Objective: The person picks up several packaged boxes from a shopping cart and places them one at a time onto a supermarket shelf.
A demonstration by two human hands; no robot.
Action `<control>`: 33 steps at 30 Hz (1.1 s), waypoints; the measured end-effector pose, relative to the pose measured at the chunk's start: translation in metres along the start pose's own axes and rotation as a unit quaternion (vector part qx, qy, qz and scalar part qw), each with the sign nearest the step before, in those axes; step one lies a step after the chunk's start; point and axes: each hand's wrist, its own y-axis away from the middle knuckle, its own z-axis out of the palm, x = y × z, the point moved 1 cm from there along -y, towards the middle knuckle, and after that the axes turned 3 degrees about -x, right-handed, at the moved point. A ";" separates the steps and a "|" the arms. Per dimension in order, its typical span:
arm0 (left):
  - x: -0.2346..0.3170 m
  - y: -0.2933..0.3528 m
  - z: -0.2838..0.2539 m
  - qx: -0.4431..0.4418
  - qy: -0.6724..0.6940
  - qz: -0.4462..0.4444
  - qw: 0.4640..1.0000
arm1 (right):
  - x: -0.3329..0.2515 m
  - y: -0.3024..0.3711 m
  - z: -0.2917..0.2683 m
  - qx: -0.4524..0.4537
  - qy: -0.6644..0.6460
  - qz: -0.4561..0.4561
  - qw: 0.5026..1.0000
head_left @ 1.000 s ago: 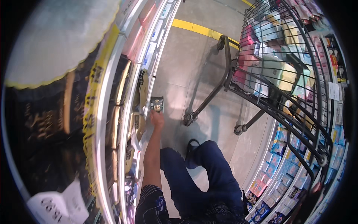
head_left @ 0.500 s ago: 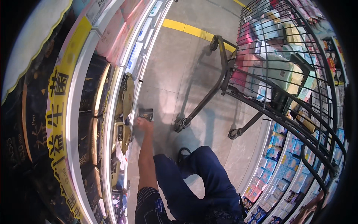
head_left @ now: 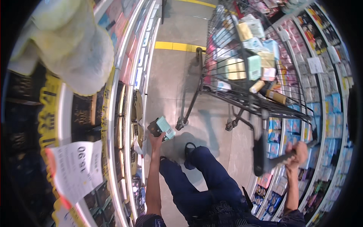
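Note:
My left hand [head_left: 156, 140] is closed around two small packs low beside the left shelf. One is a black pack [head_left: 154, 128], the other a mint-green pack [head_left: 166, 127] with a barcode label. Over on the right, my right hand [head_left: 297, 154] wraps round the dark handle [head_left: 279, 160] of a shopping cart, blurred a little by motion. The black wire cart [head_left: 245, 103] stands ahead to the right. In its basket lie many soft packs, among them a yellow-and-white pack [head_left: 236, 69] and a green pack [head_left: 254, 67].
Close on the left runs a shelf with white edges [head_left: 111, 132], stocked with black and gold packs; a white price sheet [head_left: 78, 170] hangs from it. Shelves of blue and pink packs [head_left: 332, 128] line the right. Yellow floor tape [head_left: 177, 46] crosses the grey tiles.
My left hand has risen from the low shelf, and the mint-green pack now shows beside the black one. My right hand has come into view on the cart handle. The view has shifted.

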 end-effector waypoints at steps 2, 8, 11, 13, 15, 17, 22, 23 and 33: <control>0.066 0.063 0.008 -0.050 0.079 0.002 0.996 | -0.004 0.009 -0.013 -0.015 0.016 0.005 1.000; 0.233 0.264 -0.033 0.028 0.085 0.062 0.994 | -0.043 0.045 -0.050 -0.119 -0.059 0.038 0.990; 0.279 0.348 -0.060 0.067 0.104 0.151 0.981 | -0.060 0.065 -0.068 -0.159 -0.122 0.024 0.979; 0.335 0.402 -0.070 0.115 0.070 0.211 0.968 | -0.073 0.078 -0.072 -0.172 -0.153 0.016 0.973; 0.363 0.450 -0.076 0.133 0.059 0.204 0.968 | -0.078 0.092 -0.084 -0.188 -0.195 -0.018 0.963; 0.373 0.486 -0.073 0.165 0.004 0.223 0.961 | -0.074 0.108 -0.097 -0.192 -0.193 0.013 0.962; 0.374 0.565 -0.064 0.207 0.047 0.225 0.951 | -0.087 0.127 -0.120 -0.160 -0.231 0.009 0.960; 0.372 0.579 -0.061 0.194 0.067 0.213 0.955 | -0.086 0.132 -0.125 -0.159 -0.233 -0.001 0.959; 0.334 0.649 -0.090 0.159 0.119 0.214 0.956 | -0.118 0.152 -0.195 -0.213 -0.328 0.036 0.919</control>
